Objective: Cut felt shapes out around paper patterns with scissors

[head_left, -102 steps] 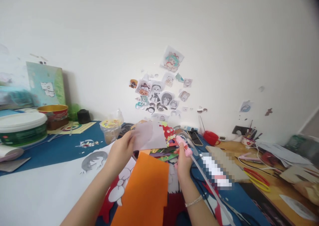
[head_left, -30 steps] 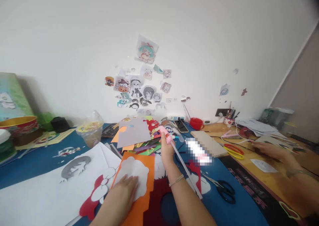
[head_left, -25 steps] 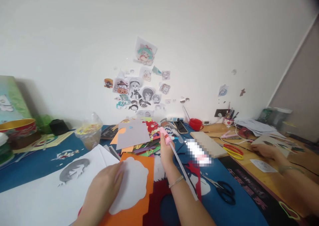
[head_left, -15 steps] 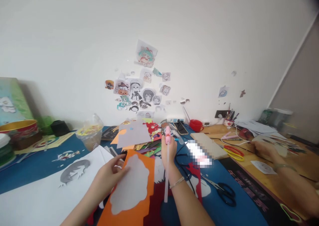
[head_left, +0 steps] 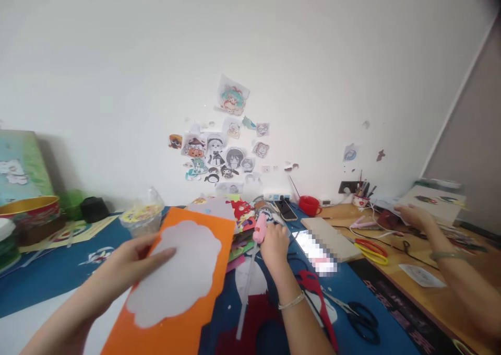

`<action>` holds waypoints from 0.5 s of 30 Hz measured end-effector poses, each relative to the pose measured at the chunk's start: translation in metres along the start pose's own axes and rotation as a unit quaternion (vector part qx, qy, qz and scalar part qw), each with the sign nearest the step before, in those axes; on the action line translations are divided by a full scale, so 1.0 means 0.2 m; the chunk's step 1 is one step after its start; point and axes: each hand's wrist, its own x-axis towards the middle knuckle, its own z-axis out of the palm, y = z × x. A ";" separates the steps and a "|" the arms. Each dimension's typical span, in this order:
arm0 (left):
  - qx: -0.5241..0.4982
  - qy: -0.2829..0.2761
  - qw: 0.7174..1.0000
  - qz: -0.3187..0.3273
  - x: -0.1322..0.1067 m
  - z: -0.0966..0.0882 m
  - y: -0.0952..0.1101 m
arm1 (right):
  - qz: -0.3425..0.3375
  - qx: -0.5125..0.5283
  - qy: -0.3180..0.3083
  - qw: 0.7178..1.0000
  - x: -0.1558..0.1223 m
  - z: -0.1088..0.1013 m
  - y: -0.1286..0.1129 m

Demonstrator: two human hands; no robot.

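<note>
Being grasped in the head view by the left hand [head_left: 144,258] are the left edges of an orange sheet [head_left: 223,235] and a white cutout [head_left: 183,271] that lies on it, the thumb pressed on the cutout; the pair appears to be lifted and tilted over the table's near side. A pink glue gun [head_left: 260,229] is gripped by the curled right hand [head_left: 276,245], a long clear glue stick [head_left: 246,303] hanging from its rear. The step in hand is judged to be the positioning of the two layers, with the gun held at the ready. For the next move, a steady left grip is called for, and the trailing stick would need to be held clear of the sheet.

Beyond them, a pile of coloured paper [head_left: 242,248] is heaped on the blue table cover [head_left: 39,287]. Black-handled scissors [head_left: 346,307] are laid at the right, near a pixelated lit screen [head_left: 317,253]. By the wall [head_left: 117,57], hung with small drawings [head_left: 235,159], a red cup [head_left: 309,205] is set. At far right, over a wooden surface [head_left: 442,313], another person's hand [head_left: 415,216] is seen beside a pale board [head_left: 434,201]; whether it is touched cannot be told
</note>
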 end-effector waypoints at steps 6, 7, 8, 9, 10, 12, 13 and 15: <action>-0.178 0.121 0.976 -0.038 0.08 -0.05 -0.15 | 0.014 -0.058 -0.059 0.996 -0.02 0.05 0.02; -0.199 0.133 0.970 -0.030 0.10 -0.03 -0.17 | 0.018 -0.062 -0.065 0.996 -0.03 0.05 0.02; -0.219 0.144 0.965 -0.018 0.11 -0.01 -0.17 | 0.021 -0.064 -0.071 0.995 -0.03 0.06 0.02; -0.235 0.145 0.961 -0.014 0.11 0.02 -0.17 | 0.024 -0.063 -0.078 0.995 -0.03 0.07 0.02; -0.248 0.133 0.959 -0.018 0.11 0.05 -0.16 | 0.027 -0.060 -0.085 0.994 -0.03 0.07 0.01; -0.265 0.096 0.958 -0.054 0.10 0.14 -0.12 | 0.031 -0.044 -0.094 0.994 -0.04 0.07 0.01; -0.268 0.075 0.959 -0.057 0.08 0.20 -0.10 | 0.032 -0.030 -0.093 0.995 -0.04 0.07 0.01; -0.262 0.009 0.962 -0.076 0.04 0.34 -0.08 | 0.030 0.011 -0.066 0.997 -0.04 0.05 0.00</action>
